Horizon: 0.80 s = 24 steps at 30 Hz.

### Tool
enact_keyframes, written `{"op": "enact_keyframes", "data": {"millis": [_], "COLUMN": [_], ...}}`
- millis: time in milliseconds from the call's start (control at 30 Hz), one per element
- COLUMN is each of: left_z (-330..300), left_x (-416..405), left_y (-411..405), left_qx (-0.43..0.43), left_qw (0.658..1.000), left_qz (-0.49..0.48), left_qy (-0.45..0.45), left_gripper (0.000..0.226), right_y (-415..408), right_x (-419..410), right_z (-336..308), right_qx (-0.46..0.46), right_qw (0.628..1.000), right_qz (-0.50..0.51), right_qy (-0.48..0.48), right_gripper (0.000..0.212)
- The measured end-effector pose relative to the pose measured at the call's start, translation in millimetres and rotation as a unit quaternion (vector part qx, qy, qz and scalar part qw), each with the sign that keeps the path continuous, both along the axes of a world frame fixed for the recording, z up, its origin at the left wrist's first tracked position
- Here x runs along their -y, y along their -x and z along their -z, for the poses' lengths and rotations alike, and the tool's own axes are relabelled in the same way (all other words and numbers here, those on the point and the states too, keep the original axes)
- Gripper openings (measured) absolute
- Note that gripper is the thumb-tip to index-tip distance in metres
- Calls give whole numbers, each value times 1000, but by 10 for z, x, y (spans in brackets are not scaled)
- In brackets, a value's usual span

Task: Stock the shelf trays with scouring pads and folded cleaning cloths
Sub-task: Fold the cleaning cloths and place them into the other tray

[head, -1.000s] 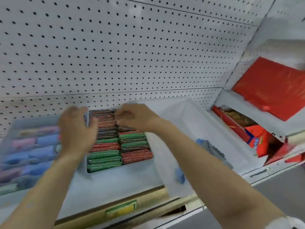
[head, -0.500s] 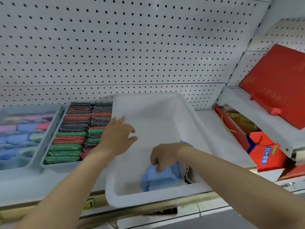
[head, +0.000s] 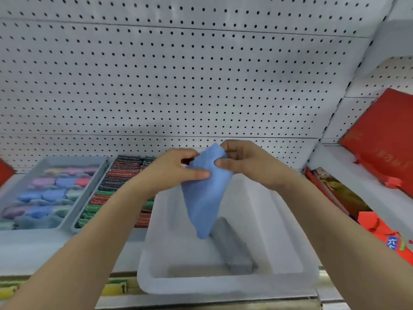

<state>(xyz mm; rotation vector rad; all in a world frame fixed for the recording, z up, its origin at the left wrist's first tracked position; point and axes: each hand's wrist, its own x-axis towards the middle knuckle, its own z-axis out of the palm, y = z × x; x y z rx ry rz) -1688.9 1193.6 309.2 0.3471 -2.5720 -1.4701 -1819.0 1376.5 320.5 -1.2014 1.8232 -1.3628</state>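
Both hands have come up out of the white bin since half a second ago; the left hand and the right hand now pinch the top of the blue cloth, which hangs above the bin. One grey cloth lies inside it. Beside the bin, at its left, is the tray of scouring pads

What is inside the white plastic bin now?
Inside the white plastic bin lies one grey folded cloth. The hanging blue cloth, held by left hand and right hand, covers part of the floor behind.
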Motion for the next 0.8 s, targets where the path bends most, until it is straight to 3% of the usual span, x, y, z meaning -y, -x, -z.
{"op": "enact_keyframes", "data": {"millis": [67, 167, 233, 333, 533, 667, 800], "left_z": [-71, -109, -120, -186, -482, -775, -990], "left_x": [37, 19, -10, -7, 29, 50, 41], "left_y": [2, 20, 69, 149, 123, 99, 98], "left_qx": [16, 28, -19, -86, -173, -222, -227], "left_qw": [999, 968, 933, 902, 921, 937, 950], "left_qz": [9, 39, 28, -25, -62, -49, -27], "left_qy": [-48, -247, -359, -423, -342, -264, -212], "left_gripper": [45, 53, 49, 53, 31, 29, 27], "right_y": [22, 11, -20, -28, 48, 52, 35], "right_x": [-39, -48, -37, -53, -146, -170, -131], "right_z": [-94, -170, -196, -209, -269, -350, -382], "right_qx": [36, 67, 64, 68, 122, 101, 82], "right_qw": [998, 991, 990, 984, 971, 985, 992], "right_qz": [-1, 4, 22, 54, 97, 92, 69], "right_qy": [60, 112, 127, 154, 181, 103, 71], "right_gripper": [13, 19, 24, 20, 23, 39, 28]}}
